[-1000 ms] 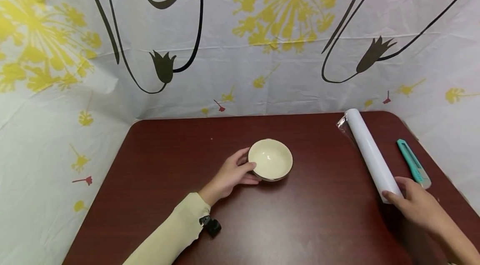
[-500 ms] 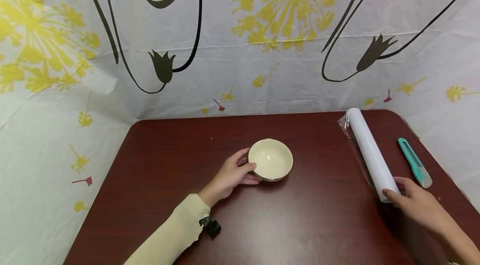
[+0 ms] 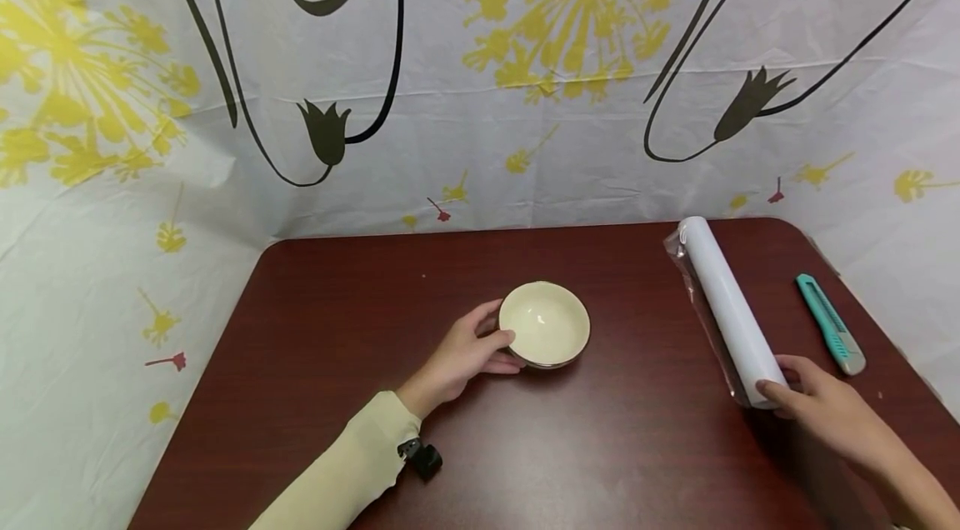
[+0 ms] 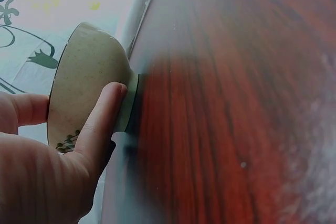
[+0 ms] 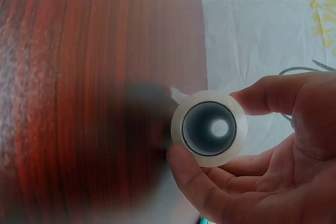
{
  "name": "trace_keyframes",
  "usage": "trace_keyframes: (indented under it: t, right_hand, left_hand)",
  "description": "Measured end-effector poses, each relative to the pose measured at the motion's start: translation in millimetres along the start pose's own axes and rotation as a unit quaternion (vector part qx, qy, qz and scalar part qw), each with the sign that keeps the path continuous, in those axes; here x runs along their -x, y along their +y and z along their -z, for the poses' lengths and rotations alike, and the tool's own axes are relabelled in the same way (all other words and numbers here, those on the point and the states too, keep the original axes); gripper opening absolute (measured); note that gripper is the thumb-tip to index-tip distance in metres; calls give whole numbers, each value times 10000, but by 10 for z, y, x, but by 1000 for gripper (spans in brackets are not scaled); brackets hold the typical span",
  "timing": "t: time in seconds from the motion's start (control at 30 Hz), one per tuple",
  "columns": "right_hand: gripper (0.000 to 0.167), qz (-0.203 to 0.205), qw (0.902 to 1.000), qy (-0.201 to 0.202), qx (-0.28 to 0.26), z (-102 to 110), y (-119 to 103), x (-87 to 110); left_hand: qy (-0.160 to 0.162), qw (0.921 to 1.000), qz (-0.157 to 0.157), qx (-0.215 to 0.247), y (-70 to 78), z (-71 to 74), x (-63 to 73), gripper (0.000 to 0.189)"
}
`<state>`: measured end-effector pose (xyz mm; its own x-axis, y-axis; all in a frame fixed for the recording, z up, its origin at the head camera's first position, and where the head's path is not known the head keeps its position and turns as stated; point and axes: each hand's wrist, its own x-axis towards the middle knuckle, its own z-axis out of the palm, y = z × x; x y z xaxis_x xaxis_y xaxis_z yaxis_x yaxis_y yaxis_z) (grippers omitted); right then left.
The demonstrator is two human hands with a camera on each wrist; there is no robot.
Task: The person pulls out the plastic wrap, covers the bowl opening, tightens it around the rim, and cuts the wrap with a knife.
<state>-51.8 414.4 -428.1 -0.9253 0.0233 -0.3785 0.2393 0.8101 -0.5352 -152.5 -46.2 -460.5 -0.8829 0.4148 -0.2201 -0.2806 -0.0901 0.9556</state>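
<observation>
A cream bowl (image 3: 545,323) is in the middle of the table in the head view. My left hand (image 3: 459,353) grips its left side, thumb at the rim and fingers around the outside. Seen from the left wrist, the bowl (image 4: 92,77) shows a small painted leaf pattern and a foot close over the table. On the right, my right hand (image 3: 825,405) holds the near end of a white roll of cling film (image 3: 731,313), a loose clear flap hanging along its left side. The right wrist view looks into the hollow core of the roll (image 5: 240,132), thumb and fingers around it.
A teal utility knife (image 3: 830,323) lies to the right of the roll, near the right edge of the dark red-brown table (image 3: 360,297). A white patterned cloth (image 3: 450,80) hangs behind and around the table.
The roll has moved slightly left with my right hand, and more of its clear flap shows. My left hand and the bowl have shifted very slightly right and nearer.
</observation>
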Motion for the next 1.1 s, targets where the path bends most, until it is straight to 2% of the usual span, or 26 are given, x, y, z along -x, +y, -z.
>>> trace_keyframes:
  t: [0.5,0.8,1.1]
  right_hand:
    - [67,462,9989,84,-93,-91,-111,-21]
    - [66,604,9979,-139,-201,-116,-251,-59]
    - [59,880,9961,-35,29,-151,-355,-110]
  left_hand:
    - [-1,10000,-18,10,-16,-36,65,68]
    - [-51,10000,-21,-32,-42,-42,99,65]
    - [-99,9999,32,53,-40,-50,128,67]
